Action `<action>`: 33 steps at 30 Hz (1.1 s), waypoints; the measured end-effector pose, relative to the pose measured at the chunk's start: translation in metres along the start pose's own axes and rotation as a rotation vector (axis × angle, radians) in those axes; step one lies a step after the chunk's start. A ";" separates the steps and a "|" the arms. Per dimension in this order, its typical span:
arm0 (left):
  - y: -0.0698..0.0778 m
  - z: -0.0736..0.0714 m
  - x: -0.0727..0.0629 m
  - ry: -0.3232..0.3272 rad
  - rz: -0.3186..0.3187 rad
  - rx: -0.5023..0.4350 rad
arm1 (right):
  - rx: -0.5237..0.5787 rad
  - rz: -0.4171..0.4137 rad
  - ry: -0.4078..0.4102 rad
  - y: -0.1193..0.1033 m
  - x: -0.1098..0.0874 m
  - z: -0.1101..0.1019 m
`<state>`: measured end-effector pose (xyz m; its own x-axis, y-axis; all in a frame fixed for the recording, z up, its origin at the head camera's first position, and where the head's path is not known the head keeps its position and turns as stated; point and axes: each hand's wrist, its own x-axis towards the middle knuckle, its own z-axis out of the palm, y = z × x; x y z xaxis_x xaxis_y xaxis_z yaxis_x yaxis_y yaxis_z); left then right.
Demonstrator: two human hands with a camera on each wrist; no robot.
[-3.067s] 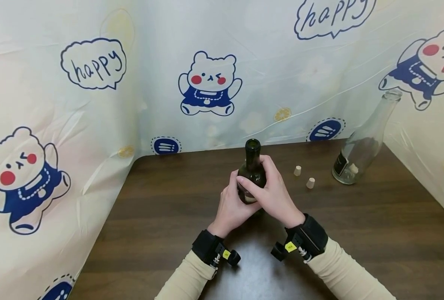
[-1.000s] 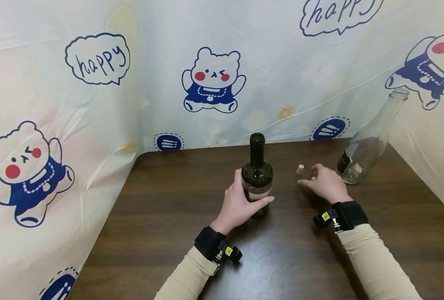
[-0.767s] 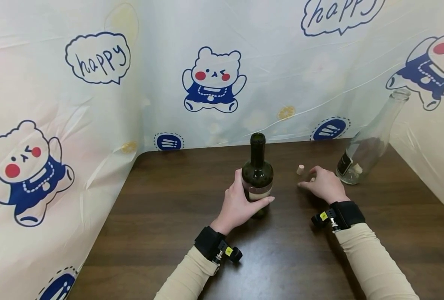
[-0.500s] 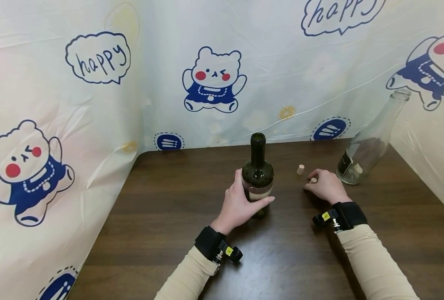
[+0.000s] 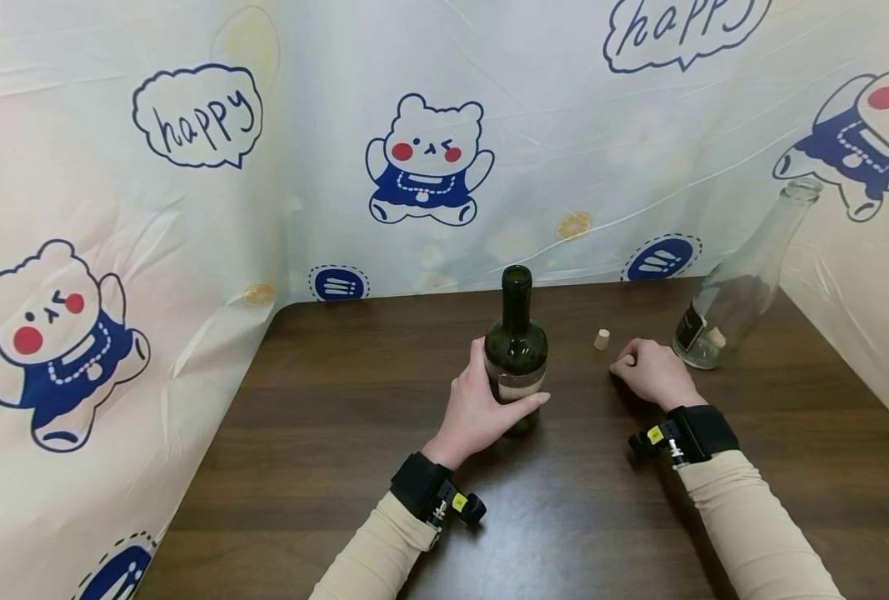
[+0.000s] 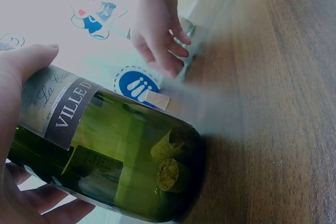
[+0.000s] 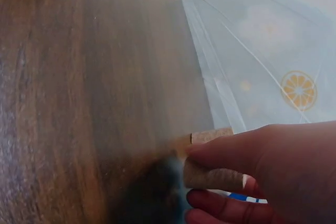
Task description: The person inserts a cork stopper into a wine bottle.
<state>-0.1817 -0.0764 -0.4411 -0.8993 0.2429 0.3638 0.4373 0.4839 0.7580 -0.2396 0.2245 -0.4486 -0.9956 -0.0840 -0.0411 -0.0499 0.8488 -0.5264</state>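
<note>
My left hand (image 5: 477, 408) grips a dark green wine bottle (image 5: 516, 342) round its labelled body. The bottle stands upright with its mouth uncovered. Through the glass, in the left wrist view, two corks (image 6: 168, 175) show at the bottom. To the right, low over the table, my right hand (image 5: 652, 372) pinches a small cork (image 7: 215, 177) between thumb and fingers; that cork is almost hidden in the head view. Another cork (image 5: 601, 339) stands on the table, just beyond the right fingertips.
A clear glass bottle (image 5: 744, 279) with a dark label and a cork inside stands at the back right, close beside the right hand. Behind the dark wooden table (image 5: 324, 467) hangs a printed curtain (image 5: 526, 125) along the back and sides.
My right hand has left the green bottle and moved right to the corks; its fingers have closed on the nearer cork. The left hand stays round the green bottle.
</note>
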 end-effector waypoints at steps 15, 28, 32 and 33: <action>-0.001 0.000 0.000 0.002 0.006 -0.008 | 0.188 -0.113 0.003 -0.046 -0.012 -0.028; 0.000 0.000 0.002 -0.004 0.014 -0.008 | 0.340 -0.200 0.079 -0.078 -0.017 -0.045; -0.001 0.000 0.002 -0.008 0.011 -0.011 | 0.363 -0.210 0.087 -0.084 -0.016 -0.046; -0.001 0.000 0.002 -0.008 0.009 -0.011 | 0.367 -0.211 0.087 -0.086 -0.016 -0.047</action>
<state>-0.1838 -0.0765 -0.4415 -0.8953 0.2540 0.3660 0.4451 0.4727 0.7606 -0.2230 0.1776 -0.3633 -0.9704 -0.1780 0.1633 -0.2372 0.5744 -0.7835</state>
